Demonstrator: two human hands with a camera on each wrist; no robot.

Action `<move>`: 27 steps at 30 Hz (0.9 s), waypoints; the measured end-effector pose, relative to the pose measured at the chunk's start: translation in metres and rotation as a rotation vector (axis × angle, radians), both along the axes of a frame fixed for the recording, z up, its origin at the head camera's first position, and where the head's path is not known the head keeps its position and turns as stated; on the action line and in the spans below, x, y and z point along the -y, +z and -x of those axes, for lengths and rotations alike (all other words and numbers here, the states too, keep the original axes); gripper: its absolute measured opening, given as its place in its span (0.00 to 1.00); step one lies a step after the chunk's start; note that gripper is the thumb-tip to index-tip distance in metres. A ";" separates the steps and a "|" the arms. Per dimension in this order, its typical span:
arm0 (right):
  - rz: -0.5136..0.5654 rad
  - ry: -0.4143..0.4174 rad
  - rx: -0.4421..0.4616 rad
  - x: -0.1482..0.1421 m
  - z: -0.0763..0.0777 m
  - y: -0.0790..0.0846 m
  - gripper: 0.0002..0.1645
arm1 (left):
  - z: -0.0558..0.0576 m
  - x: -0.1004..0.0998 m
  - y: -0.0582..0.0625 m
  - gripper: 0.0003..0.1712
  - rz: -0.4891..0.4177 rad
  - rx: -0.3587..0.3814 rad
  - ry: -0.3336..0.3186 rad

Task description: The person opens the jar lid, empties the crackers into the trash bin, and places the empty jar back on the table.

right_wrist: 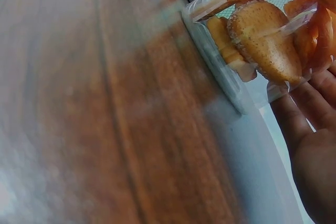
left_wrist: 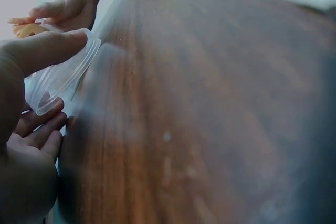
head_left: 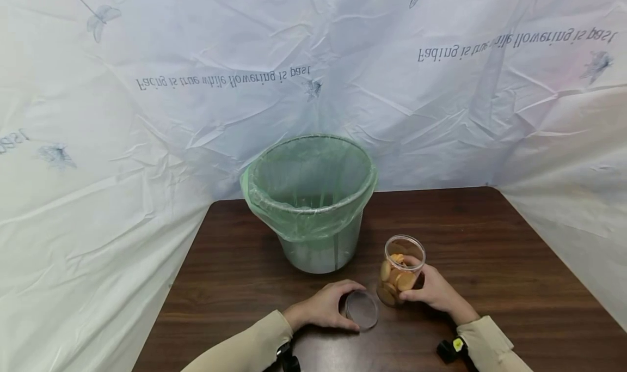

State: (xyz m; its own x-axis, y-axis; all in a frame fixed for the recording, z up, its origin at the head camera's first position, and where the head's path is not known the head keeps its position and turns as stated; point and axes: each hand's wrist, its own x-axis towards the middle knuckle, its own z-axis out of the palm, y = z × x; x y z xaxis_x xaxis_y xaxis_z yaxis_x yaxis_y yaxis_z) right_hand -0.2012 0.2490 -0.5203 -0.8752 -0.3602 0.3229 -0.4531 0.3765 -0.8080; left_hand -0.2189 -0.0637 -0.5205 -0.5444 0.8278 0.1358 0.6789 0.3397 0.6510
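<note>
Near the front of the table, my left hand [head_left: 325, 306] grips a round clear plastic lid [head_left: 362, 310] by its edge, thumb on one side and fingers on the other. In the left wrist view the lid [left_wrist: 65, 74] shows a ridged rim. To its right, my right hand [head_left: 433, 289] holds a clear plastic jar [head_left: 405, 247] round its side. The jar's mouth is uncovered. Inside it lie several round golden cookies [head_left: 394, 276]; the right wrist view shows one sugary cookie [right_wrist: 262, 40] close up through the wall. Lid and jar stand apart.
A mesh waste bin [head_left: 320, 252] lined with a green plastic bag [head_left: 313, 225] stands behind both hands on the dark wooden table [head_left: 455, 225]. Printed white sheeting [head_left: 220, 116] hangs behind the table and at its sides. Each wrist wears a small black camera.
</note>
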 end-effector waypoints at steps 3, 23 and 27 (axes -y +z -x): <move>0.001 0.002 0.001 0.000 0.000 -0.001 0.44 | 0.000 0.001 0.000 0.44 0.011 -0.041 0.004; 0.009 0.005 -0.023 0.001 0.000 -0.002 0.45 | -0.002 0.000 0.003 0.46 0.117 -0.185 0.022; 0.002 -0.002 -0.021 0.001 0.000 0.000 0.46 | -0.003 0.000 0.003 0.46 0.120 -0.192 0.020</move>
State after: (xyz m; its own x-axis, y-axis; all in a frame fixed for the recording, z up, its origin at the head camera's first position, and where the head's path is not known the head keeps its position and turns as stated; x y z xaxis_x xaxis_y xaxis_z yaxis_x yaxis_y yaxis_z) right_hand -0.2014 0.2477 -0.5200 -0.8687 -0.3582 0.3422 -0.4696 0.3754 -0.7991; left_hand -0.2161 -0.0641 -0.5176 -0.5347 0.8334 0.1399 0.7788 0.4218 0.4642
